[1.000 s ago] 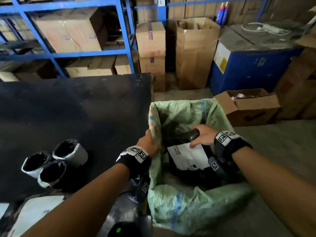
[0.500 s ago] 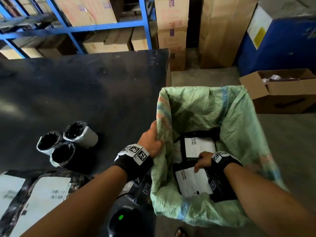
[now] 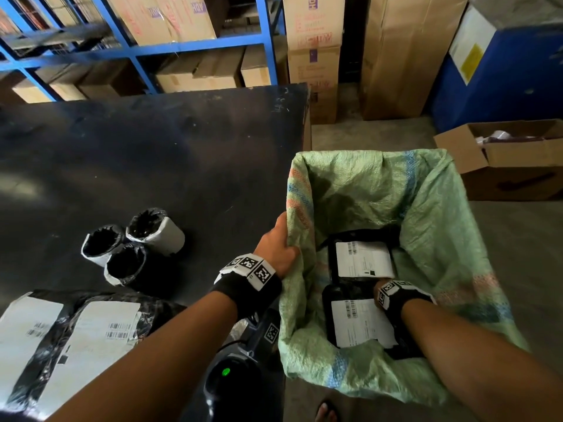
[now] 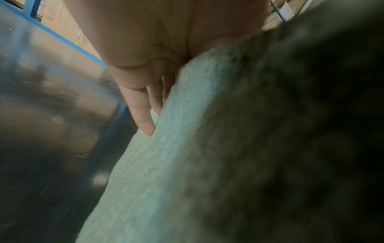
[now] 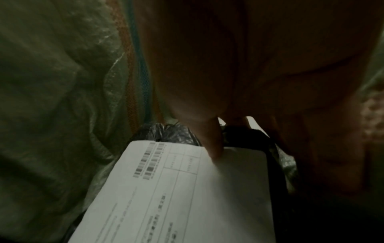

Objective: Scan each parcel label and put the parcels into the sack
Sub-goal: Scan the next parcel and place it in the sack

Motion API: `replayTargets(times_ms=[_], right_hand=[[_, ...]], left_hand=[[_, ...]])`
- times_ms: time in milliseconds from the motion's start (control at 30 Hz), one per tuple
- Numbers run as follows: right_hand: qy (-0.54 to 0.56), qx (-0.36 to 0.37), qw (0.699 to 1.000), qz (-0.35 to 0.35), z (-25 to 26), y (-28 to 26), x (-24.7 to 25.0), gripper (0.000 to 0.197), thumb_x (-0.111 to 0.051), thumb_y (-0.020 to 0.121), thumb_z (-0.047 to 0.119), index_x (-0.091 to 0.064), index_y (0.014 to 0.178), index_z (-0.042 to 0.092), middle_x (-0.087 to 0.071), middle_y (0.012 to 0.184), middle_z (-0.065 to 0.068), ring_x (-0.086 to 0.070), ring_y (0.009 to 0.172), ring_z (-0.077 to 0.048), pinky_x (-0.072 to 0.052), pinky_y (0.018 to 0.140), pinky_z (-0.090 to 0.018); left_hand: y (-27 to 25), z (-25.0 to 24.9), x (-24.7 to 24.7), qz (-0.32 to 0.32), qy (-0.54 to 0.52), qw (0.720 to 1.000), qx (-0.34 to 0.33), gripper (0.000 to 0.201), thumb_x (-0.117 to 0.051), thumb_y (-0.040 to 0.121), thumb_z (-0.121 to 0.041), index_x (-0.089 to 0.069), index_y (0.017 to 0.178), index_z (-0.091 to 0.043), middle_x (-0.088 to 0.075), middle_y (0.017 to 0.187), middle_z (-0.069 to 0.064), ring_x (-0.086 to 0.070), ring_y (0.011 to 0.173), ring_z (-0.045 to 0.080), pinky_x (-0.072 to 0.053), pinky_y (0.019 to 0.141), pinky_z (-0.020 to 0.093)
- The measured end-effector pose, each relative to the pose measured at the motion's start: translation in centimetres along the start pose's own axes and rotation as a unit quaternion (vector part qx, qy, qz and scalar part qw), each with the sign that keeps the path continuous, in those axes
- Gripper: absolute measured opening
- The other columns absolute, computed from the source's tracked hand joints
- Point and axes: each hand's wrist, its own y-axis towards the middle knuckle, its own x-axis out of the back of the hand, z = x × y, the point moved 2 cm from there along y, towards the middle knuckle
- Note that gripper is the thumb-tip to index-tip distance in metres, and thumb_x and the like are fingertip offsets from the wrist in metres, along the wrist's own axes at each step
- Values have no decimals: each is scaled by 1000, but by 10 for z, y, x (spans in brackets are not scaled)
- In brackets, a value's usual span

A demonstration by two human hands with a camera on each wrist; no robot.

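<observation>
A green woven sack (image 3: 426, 208) stands open beside the black table (image 3: 152, 147). My left hand (image 3: 275, 248) grips its near-left rim; in the left wrist view its fingers (image 4: 141, 106) lie against the sack cloth (image 4: 166, 164). My right hand (image 3: 377, 295) is deep inside the sack and pinches the far edge of a black parcel with a white label (image 3: 353, 321), thumb (image 5: 212, 144) on the label (image 5: 187, 189). A second labelled black parcel (image 3: 362, 263) lies just beyond it in the sack.
On the table lie two flat black parcels with white labels (image 3: 91, 333) (image 3: 27, 324) at the near left and three rolled parcels (image 3: 125, 266). A black scanner with a green light (image 3: 231, 379) sits under my left forearm. Cardboard boxes (image 3: 502, 159) and blue shelving (image 3: 182, 47) stand behind.
My right hand has gone down into the sack with the labelled parcel, from the rim to its bottom. The left hand has kept its hold on the rim.
</observation>
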Motion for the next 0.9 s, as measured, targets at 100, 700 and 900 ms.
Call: replayTargets(times_ms=[100,700,900], right_hand=[[-21,-8,1000,-2,6,-1,0,44,-49,95,19,-45,137,7,-41,142,-18,-40,134,-31,-38,109,-39],[-15,41,998,48,18,12,20,53,-55,90,33,-47,137,10,-48,144,-12,-49,130,-26,-41,105,-31],[87,60,987,-119,34,-46,108,47,-60,84,35,-60,122,6,-61,126,-16,-60,111,-31,-49,86,-31]], left_hand=[[0,2,-1,2,-7,1000,2,64,-52,89,-9,-24,145,-21,-55,131,10,-54,118,31,-38,87,26],[1,9,-1,-1,-5,1000,-5,65,-51,90,-10,-22,147,-22,-54,134,10,-53,121,31,-36,88,26],[9,-3,0,-19,68,997,-18,47,-52,91,-15,-36,134,-6,-55,129,16,-54,118,34,-42,90,33]])
